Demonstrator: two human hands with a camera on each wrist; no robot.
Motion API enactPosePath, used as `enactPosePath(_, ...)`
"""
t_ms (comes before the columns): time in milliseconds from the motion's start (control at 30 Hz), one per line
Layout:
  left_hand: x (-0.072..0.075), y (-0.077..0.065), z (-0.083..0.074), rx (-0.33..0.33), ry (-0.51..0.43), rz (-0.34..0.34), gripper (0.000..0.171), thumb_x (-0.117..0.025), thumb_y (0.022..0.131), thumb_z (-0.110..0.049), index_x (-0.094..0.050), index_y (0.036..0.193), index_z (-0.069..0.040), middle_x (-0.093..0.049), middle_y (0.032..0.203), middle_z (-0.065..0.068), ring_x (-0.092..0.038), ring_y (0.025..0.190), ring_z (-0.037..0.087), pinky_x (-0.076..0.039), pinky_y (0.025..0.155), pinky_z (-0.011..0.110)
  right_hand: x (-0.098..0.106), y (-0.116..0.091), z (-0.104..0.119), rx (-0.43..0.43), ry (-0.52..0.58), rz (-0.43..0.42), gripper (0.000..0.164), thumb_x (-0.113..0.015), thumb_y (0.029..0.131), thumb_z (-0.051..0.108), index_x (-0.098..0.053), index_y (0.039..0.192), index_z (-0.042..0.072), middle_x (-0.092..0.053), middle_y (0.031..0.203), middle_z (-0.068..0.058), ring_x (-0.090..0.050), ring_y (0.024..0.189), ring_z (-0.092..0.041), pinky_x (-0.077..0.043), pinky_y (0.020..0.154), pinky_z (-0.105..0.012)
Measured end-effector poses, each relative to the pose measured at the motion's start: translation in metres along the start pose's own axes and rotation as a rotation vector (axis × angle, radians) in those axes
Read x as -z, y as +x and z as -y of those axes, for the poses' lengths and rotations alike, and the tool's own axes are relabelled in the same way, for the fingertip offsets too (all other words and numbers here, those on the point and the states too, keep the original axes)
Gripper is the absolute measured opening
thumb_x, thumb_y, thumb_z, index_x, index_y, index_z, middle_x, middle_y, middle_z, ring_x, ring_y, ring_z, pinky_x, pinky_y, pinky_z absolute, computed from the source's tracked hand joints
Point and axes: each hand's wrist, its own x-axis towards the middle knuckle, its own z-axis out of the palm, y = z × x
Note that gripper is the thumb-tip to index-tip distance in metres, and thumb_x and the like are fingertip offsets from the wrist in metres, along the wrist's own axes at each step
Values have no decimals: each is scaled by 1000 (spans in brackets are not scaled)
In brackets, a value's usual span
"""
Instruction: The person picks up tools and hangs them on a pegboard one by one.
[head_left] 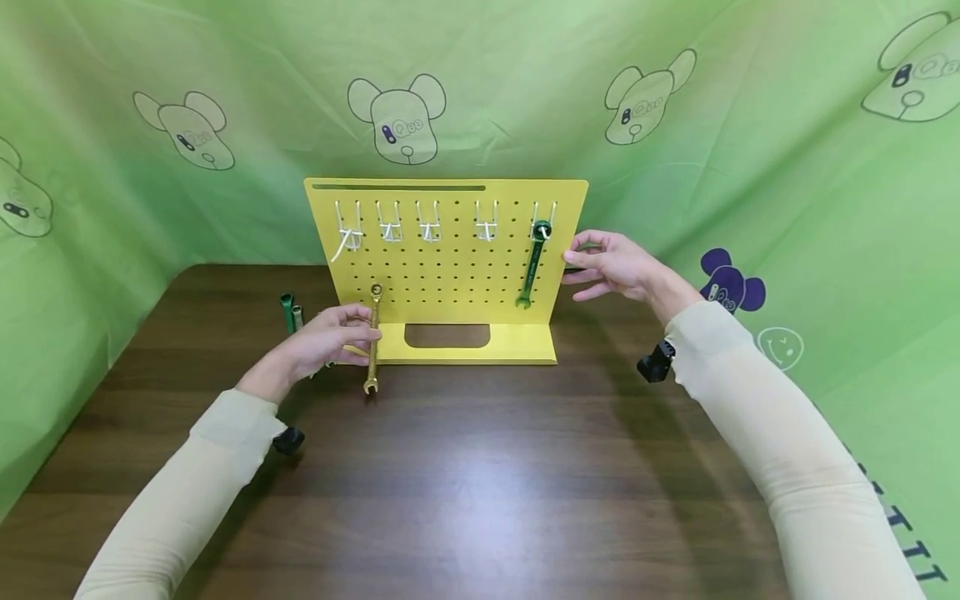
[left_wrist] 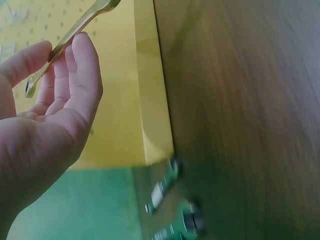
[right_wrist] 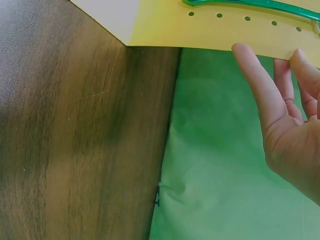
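My left hand [head_left: 333, 337] pinches a gold combination wrench [head_left: 374, 350] between thumb and fingers, holding it upright before the lower left of the yellow pegboard [head_left: 442, 292]. In the left wrist view the wrench [left_wrist: 70, 37] slants across the fingertips. At the board's right edge, my right hand [head_left: 611, 262] grips the rim. From the right wrist view, one fingertip overlaps the board's front, while other fingers of that hand [right_wrist: 295, 130] pass behind it. A green combination wrench [head_left: 532, 262] hangs from the rightmost white hook [head_left: 552, 212].
Several other white hooks [head_left: 427, 223] line the upper board and carry no wrenches. Left of the board, green wrenches [head_left: 287, 312] lie on the brown wooden table [head_left: 480, 467], partly hidden by the left hand. A green printed cloth [head_left: 517, 100] hangs behind and on both sides.
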Motion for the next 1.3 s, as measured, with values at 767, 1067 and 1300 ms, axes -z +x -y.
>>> enactPosePath(767, -95, 47, -58, -69, -39, 175, 33, -68, 95, -3, -52, 123, 3, -59, 100, 8, -63, 84, 19, -61, 86, 43, -2, 0, -1, 11, -12, 3, 21, -64, 101, 21, -53, 114, 10, -57, 128, -13, -66, 116, -33, -57, 89, -54)
enactPosePath(1067, -109, 56, -76, -148, -78, 155, 28, -69, 95, -2, -56, 120, 1, -61, 97, 8, -62, 85, 19, -59, 88, 48, 0, -2, 0, 16, -10, 4, 18, -66, 101, 22, -55, 111, 11, -57, 128, -12, -66, 115, -33, -56, 90, -55)
enactPosePath(1300, -110, 61, -80, -176, -68, 122, 25, -70, 94, -3, -59, 117, -6, -62, 101, 9, -63, 93, 22, -58, 92, 49, -1, -1, 0, 11, -1, 7, 17, -65, 101, 20, -55, 111, 10, -60, 122, -10, -67, 114, -33, -58, 87, -53)
